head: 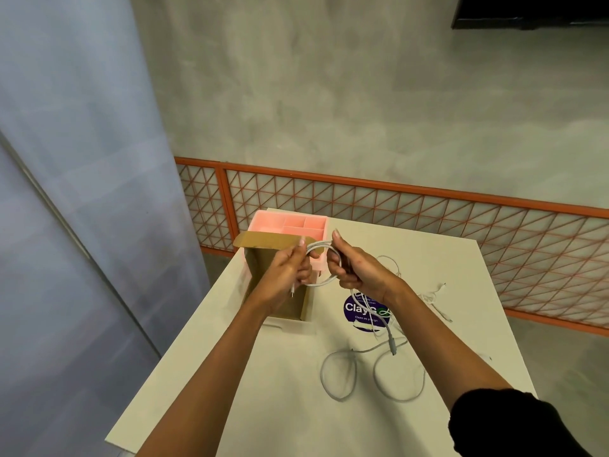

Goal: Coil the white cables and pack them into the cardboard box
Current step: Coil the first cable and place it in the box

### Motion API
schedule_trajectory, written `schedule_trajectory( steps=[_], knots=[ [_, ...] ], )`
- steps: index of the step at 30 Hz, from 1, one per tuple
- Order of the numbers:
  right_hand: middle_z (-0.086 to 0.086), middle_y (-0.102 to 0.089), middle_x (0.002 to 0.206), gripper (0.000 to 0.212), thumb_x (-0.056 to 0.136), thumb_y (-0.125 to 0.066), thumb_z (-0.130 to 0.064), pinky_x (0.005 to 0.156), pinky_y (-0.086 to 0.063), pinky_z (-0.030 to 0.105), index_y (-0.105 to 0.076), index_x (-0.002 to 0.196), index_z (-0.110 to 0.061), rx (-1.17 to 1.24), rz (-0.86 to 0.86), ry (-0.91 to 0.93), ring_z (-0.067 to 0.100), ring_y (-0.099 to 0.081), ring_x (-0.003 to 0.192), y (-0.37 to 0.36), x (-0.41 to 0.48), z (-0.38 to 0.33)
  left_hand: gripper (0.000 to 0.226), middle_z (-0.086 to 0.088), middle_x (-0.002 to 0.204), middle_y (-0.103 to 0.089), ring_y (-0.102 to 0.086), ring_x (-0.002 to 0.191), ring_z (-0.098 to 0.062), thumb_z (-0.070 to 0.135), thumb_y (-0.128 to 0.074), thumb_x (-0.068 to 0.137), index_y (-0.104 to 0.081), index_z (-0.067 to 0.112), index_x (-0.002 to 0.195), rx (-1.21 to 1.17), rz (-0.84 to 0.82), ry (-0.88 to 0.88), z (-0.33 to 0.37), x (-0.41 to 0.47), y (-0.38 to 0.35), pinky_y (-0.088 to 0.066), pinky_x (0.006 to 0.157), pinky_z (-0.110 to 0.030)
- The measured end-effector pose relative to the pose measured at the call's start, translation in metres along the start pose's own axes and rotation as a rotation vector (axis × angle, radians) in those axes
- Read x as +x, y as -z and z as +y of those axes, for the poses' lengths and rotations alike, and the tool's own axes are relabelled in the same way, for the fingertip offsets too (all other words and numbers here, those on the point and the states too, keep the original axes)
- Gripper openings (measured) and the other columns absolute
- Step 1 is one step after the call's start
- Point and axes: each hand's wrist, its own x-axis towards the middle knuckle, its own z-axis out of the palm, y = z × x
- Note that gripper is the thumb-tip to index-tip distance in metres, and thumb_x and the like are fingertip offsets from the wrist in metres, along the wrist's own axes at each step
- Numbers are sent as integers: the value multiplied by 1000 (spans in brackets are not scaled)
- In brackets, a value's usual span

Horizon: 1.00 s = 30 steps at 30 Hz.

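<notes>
Starting at the far left, a tall blue-grey panel (66, 159) is seen standing beside the cream tabletop (263, 374). Next along, an open brown cardboard box (258, 268) is stood upright near the tabletop's far left corner, its flap folded back. A pink plastic compartment organiser (286, 222) is set right behind it, touching or nearly so.

Over the box mouth the left hand (286, 275) is raised, fingers curled, and one side of a looped white cable (320, 283) is pinched in it. A small plug end is left dangling just below that hand. The loop is held in the air between both hands, not yet in the box.

Its other side is gripped by the right hand (359, 275), fingers wrapped round the strands, and a tail of the cable is let down from that fist to the tabletop. A black sleeve (494, 423) is seen on that arm.

Below the right hand a round purple sticker (357, 311) is stuck to the tabletop. Nearer the camera, loose white cables (322, 374) are spread in open loops, and a thinner white lead (431, 291) is lying further right. Behind it all, an orange lattice railing (395, 206) is run along the grey wall.
</notes>
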Motion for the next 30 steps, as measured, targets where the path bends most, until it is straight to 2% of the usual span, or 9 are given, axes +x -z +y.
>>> schedule_trajectory(
  steps=[6,10,13,16,20,22,25,27,30],
  knots=[
    [-1,-38,59,46,96,-35,-55,44,-17,21,-45,70,-18,-42,82,23,9,-18,48,2,-1,-1,29,11,53,-34,-34,47,-3,34,-32,100,-48,14,85,154,58,-39,-3,3,-7,-39,52,-11],
    [-4,-50,72,25,100,-41,-31,47,-26,17,-59,102,-14,-14,46,51,7,-29,53,11,-7,2,31,8,54,-30,-28,47,-5,32,-31,102,-46,14,82,98,55,-35,3,5,-1,-32,47,-14],
    [1,-55,90,25,97,-48,-8,57,-40,18,-54,121,-4,-76,-95,-30,6,-44,63,26,-14,3,30,9,53,-33,-29,46,-4,32,-32,102,-45,13,82,59,74,-59,8,6,9,-28,45,-14],
    [4,-60,94,24,93,-49,1,68,-48,20,-59,114,-5,-95,-214,-91,8,-55,71,35,-20,2,30,11,53,-37,-32,46,-3,33,-32,101,-45,13,83,64,92,-71,14,7,17,-29,45,-14],
    [-10,-67,83,24,93,-53,-5,76,-47,18,-62,115,-4,-256,-238,-109,3,-59,78,38,-22,-1,28,11,53,-39,-35,47,-2,31,-33,101,-46,13,85,82,99,-74,15,8,19,-32,45,-12],
    [-7,-70,84,19,92,-60,-20,72,-44,17,-70,106,-13,-479,-170,-124,2,-58,77,38,-19,-2,28,10,54,-38,-34,47,-3,30,-32,102,-46,13,84,60,73,-74,17,7,18,-32,45,-13],
    [8,-70,91,16,87,-65,-34,67,-42,20,-76,90,-23,-722,-85,-133,9,-54,78,41,-11,1,30,9,54,-33,-30,45,-3,28,-30,102,-42,11,81,-26,-22,-21,18,4,16,-31,44,-14],
    [11,-68,82,15,88,-66,-28,62,-46,20,-76,89,-17,-722,-15,-113,12,-55,72,39,-6,2,30,8,55,-29,-27,45,-3,27,-30,103,-40,10,80,-56,-89,21,16,1,15,-30,43,-15],
    [10,-64,70,17,91,-61,-17,59,-53,21,-70,89,-3,-549,186,-25,19,-61,64,37,3,-2,30,7,55,-28,-27,45,-4,28,-30,102,-39,10,80,-48,-135,70,13,-1,15,-31,43,-15]
  ],
)
